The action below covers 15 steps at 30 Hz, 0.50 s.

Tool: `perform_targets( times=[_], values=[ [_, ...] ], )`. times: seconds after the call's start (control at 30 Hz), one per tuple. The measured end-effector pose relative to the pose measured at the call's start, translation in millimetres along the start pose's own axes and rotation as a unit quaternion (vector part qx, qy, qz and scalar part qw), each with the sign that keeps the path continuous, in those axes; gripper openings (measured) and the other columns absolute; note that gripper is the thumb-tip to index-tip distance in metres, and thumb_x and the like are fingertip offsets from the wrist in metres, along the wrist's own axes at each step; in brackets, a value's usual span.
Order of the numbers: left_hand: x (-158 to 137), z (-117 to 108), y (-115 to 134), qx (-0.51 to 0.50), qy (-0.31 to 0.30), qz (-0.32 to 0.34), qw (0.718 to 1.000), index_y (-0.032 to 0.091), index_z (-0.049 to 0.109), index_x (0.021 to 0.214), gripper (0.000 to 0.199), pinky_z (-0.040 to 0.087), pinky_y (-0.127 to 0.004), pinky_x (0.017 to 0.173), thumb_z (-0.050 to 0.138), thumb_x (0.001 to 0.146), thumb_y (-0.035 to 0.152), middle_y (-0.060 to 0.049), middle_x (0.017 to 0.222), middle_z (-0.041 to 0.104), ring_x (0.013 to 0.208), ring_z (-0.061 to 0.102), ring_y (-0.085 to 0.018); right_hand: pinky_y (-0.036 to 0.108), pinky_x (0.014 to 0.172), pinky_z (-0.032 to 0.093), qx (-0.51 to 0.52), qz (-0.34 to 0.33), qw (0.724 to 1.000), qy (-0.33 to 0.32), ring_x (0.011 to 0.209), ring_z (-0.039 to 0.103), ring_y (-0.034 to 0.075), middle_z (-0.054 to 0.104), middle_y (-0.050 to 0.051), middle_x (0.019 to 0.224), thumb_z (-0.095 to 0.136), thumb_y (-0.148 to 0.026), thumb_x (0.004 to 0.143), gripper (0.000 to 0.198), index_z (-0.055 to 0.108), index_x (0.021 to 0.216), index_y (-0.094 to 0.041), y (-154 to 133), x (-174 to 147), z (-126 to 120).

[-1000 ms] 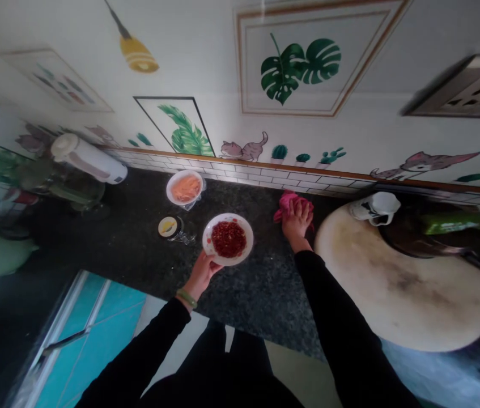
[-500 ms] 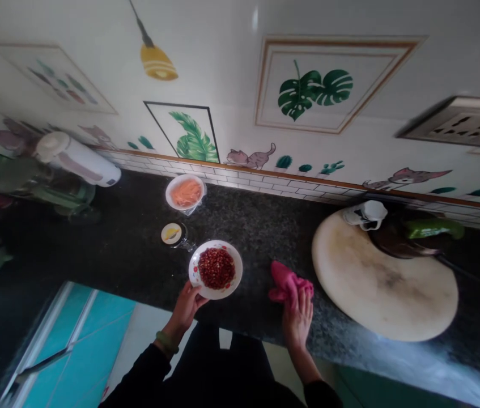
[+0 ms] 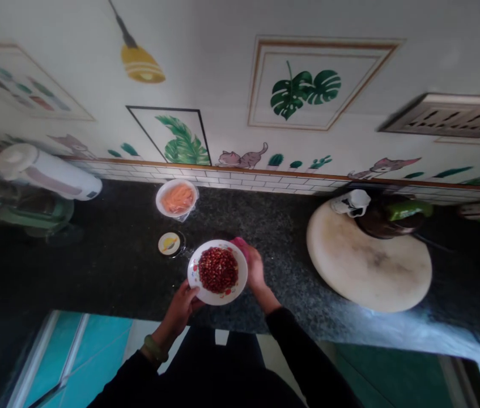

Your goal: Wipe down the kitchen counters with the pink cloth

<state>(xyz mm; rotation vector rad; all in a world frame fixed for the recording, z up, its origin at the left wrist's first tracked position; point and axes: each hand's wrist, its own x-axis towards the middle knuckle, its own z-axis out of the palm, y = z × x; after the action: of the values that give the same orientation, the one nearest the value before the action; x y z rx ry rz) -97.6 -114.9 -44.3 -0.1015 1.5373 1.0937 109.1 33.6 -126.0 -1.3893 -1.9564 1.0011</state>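
A white plate (image 3: 194, 276) with a floral rim carries a heap of small dark red beans or nuts (image 3: 218, 270); I cannot tell which. My left hand (image 3: 181, 306) grips its lower left edge, thumb on the rim. At the plate's right side is my right hand (image 3: 255, 271), closed on a pink cloth (image 3: 240, 246), most of which is hidden behind the plate and the fingers. Just left of the plate stands a jar with a pale, yellow-marked lid (image 3: 169, 244). Behind it sits a white bowl of orange shreds (image 3: 177, 198).
A thick round cutting board (image 3: 371, 260) lies to the right, with a white mug (image 3: 352, 202) and a green pepper (image 3: 407, 209) at its back edge. A white kettle (image 3: 52, 173) and a green glass vessel (image 3: 35, 215) stand at the left.
My right hand has moved left with the pink cloth, from the counter to the plate's right side. The left hand keeps its hold on the plate. The view has shifted slightly right.
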Motion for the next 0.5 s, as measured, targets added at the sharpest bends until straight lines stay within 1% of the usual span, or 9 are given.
perform_targets(
  times=[0.07,0.13,0.2,0.23,0.27,0.3,0.33,0.47,0.5],
  values=[
    [1.2,7.4,5.6,0.004,-0.016,0.002,1.000,0.022,0.070,0.111,0.056,0.066,-0.043,0.081,0.091,0.061,0.032,-0.010,0.107,0.079,0.100,0.078,-0.031,0.049,0.120,0.040,-0.085,0.035,0.993,0.071,0.143,0.053,0.027,0.066,0.008,0.144,0.033,-0.030,0.105,0.049,0.069,0.138,-0.026,19.2,-39.2,-36.7],
    [2.7,13.8,7.7,0.004,-0.027,0.005,1.000,0.022,0.070,0.110,0.058,0.066,-0.041,0.080,0.093,0.058,0.034,-0.009,0.109,0.079,0.097,0.078,-0.030,0.057,0.121,0.037,-0.201,0.096,0.968,0.113,0.150,0.043,0.033,0.058,0.012,0.152,0.036,-0.031,0.104,0.049,0.066,0.143,-0.025,42.6,-86.4,-61.5],
    [4.2,18.8,7.0,0.006,-0.033,0.000,0.999,0.022,0.071,0.110,0.059,0.066,-0.041,0.080,0.093,0.056,0.034,-0.009,0.110,0.079,0.096,0.078,-0.029,0.060,0.121,0.035,-0.288,0.124,0.946,0.086,0.156,0.032,0.037,0.051,0.013,0.159,0.041,-0.030,0.102,0.050,0.062,0.147,-0.024,65.5,-118.9,-72.1],
    [5.0,20.8,5.8,0.007,-0.035,-0.007,0.999,0.022,0.071,0.110,0.059,0.066,-0.041,0.079,0.093,0.056,0.034,-0.009,0.110,0.079,0.095,0.078,-0.029,0.059,0.122,0.034,-0.317,0.126,0.938,0.064,0.157,0.029,0.037,0.048,0.014,0.160,0.043,-0.028,0.102,0.051,0.060,0.149,-0.024,75.4,-122.9,-73.8],
    [5.8,22.5,4.4,0.008,-0.037,-0.015,0.999,0.022,0.070,0.110,0.059,0.066,-0.041,0.079,0.092,0.056,0.034,-0.010,0.110,0.079,0.095,0.078,-0.029,0.058,0.123,0.033,-0.337,0.122,0.932,0.047,0.157,0.027,0.037,0.047,0.014,0.161,0.044,-0.026,0.101,0.052,0.058,0.151,-0.023,83.9,-116.5,-74.8],
    [6.3,23.9,2.6,0.009,-0.036,-0.024,0.999,0.022,0.070,0.109,0.059,0.066,-0.042,0.079,0.092,0.056,0.033,-0.010,0.110,0.079,0.095,0.078,-0.030,0.057,0.123,0.033,-0.351,0.116,0.928,0.037,0.157,0.027,0.037,0.046,0.015,0.162,0.045,-0.026,0.101,0.054,0.055,0.153,-0.022,90.7,-99.5,-76.2],
    [6.6,25.0,0.7,0.011,-0.032,-0.031,0.999,0.022,0.071,0.109,0.058,0.066,-0.043,0.080,0.092,0.056,0.032,-0.010,0.109,0.079,0.095,0.078,-0.030,0.057,0.124,0.032,-0.361,0.113,0.925,0.038,0.156,0.027,0.036,0.046,0.016,0.161,0.044,-0.027,0.102,0.055,0.053,0.155,-0.021,96.1,-72.6,-78.6],
    [3.7,28.8,-6.1,0.026,-0.021,-0.024,0.999,0.022,0.071,0.109,0.057,0.066,-0.043,0.080,0.092,0.057,0.033,-0.010,0.111,0.079,0.098,0.078,-0.031,0.060,0.123,0.030,-0.361,0.114,0.924,0.059,0.155,0.028,0.037,0.046,0.019,0.161,0.038,-0.035,0.106,0.057,0.046,0.159,-0.015,106.7,81.9,-100.5],
    [2.3,29.8,-7.2,0.029,-0.022,-0.018,0.999,0.023,0.071,0.109,0.056,0.066,-0.042,0.080,0.092,0.058,0.034,-0.010,0.112,0.079,0.098,0.078,-0.030,0.062,0.122,0.031,-0.356,0.126,0.923,0.067,0.155,0.028,0.038,0.046,0.020,0.161,0.037,-0.036,0.106,0.058,0.046,0.158,-0.013,107.5,114.1,-106.6]
  ],
)
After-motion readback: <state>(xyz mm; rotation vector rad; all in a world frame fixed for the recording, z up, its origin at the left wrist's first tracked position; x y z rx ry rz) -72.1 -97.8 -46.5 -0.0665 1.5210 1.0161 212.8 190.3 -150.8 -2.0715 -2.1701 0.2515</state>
